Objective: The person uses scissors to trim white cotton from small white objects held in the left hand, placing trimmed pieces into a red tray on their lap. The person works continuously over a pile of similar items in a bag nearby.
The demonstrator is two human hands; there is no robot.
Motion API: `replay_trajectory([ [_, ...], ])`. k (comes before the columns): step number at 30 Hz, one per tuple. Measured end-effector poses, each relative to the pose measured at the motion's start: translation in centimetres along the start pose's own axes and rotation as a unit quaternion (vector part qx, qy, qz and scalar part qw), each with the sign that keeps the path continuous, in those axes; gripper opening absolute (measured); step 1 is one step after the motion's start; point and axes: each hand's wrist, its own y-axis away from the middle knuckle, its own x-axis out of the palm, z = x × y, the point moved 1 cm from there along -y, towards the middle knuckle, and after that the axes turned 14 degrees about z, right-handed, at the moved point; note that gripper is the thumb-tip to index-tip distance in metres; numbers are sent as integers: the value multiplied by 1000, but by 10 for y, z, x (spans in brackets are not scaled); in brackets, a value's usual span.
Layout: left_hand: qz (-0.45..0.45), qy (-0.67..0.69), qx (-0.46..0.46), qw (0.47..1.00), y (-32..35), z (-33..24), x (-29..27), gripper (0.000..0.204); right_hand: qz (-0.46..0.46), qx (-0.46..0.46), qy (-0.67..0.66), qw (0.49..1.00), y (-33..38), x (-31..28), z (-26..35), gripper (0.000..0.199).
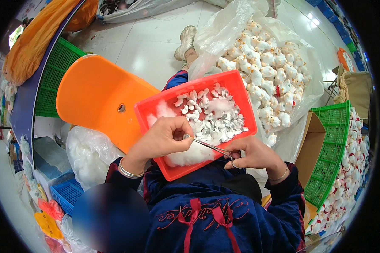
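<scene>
Resting across the lap: a shallow red plastic tray [236,80] holding white fluffy stuffing [190,155] and small white toy pieces [198,105]. Left hand [162,139] curled with its grip closed on something small at the fingertips, too hidden to name. Right hand [253,154] at 4 o'clock of the tray, grip closed on the loops of slim metal forceps [211,147], tips aimed toward the left fingers. Risks, as judged: tips pricking a finger, given the close aim; tray tipping off the knees, with no worktop beneath. Around: pale tiled floor [147,46], orange plastic chair [97,97] at 9 o'clock, clear bag of white plush toys [266,71] at 1 o'clock, green plastic crates [329,156] at 3 o'clock.
</scene>
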Motion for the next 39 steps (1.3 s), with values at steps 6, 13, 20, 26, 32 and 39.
replay_trajectory([
  [6, 32, -95, 37, 994, -12, -4, 2, 13, 7, 20, -39, 999, 1, -3, -13, 25],
  [13, 59, -262, 58, 961, -20, -12, -9, 9, 37, 54, -105, 992, 0, -3, -14, 24],
  [20, -56, -292, 35, 954, -3, -14, -49, 9, -19, 114, -123, 986, 22, -10, -33, 21],
  [26, -55, -133, 29, 989, -17, -12, -20, 37, -29, 71, -94, 993, 24, -14, -28, 21],
  [32, 13, 13, -67, 998, -35, 7, -3, 22, -27, 75, -63, 995, 21, -17, -15, 22],
  [39, -38, 61, -43, 996, -28, 9, -4, 14, -60, 76, -29, 995, 19, -11, -9, 22],
])
